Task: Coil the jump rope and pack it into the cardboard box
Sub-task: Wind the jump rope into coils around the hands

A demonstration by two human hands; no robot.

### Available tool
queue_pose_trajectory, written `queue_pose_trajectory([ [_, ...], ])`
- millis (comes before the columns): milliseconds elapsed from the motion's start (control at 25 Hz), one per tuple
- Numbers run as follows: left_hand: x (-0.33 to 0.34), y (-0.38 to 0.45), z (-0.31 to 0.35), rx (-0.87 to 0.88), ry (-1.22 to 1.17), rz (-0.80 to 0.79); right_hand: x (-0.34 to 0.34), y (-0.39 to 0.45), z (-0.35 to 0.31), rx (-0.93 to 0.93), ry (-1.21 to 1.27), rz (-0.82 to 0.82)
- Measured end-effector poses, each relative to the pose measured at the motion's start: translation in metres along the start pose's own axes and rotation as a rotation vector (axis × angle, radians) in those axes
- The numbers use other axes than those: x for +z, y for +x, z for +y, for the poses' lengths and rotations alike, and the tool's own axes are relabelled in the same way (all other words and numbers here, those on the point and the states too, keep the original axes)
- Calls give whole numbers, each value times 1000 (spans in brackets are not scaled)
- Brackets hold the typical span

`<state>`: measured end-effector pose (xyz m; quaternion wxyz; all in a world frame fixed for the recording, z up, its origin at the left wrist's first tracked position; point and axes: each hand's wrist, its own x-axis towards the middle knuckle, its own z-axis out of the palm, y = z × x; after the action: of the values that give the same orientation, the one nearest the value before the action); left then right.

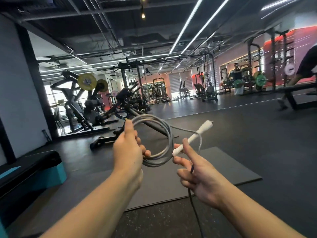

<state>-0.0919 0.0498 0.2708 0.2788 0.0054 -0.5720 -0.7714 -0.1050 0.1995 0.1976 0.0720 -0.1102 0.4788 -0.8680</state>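
Observation:
The grey jump rope is wound into several loops held up in front of me. My left hand grips the left side of the coil, thumb up, fingers curled around the strands. My right hand pinches the near end of the rope's white handle between thumb and forefinger, just right of the coil. The handle points up and away to the right, with a short length of rope curving from its far tip back to the coil. A thin dark cord hangs below my right hand. No cardboard box is in view.
I stand in a gym on dark rubber flooring, with a black exercise mat below my hands. A teal and black step platform lies at the left. Weight machines stand behind. Other people exercise at a bench and racks far right.

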Motion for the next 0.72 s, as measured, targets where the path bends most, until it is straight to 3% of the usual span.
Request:
queue_pose_trajectory([
  [160,-1,-14,-36,-68,-105,37,5,-1,-6,-98,-374,8],
  [440,-17,-17,-53,-21,56,-288,2,-11,-24,-47,-761,-62],
  [560,-20,-16,-54,-18,-4,-256,-5,-8,-22,87,-556,-26],
  [720,-19,-16,-51,0,-103,-225,-12,-4,-14,130,-273,20],
])
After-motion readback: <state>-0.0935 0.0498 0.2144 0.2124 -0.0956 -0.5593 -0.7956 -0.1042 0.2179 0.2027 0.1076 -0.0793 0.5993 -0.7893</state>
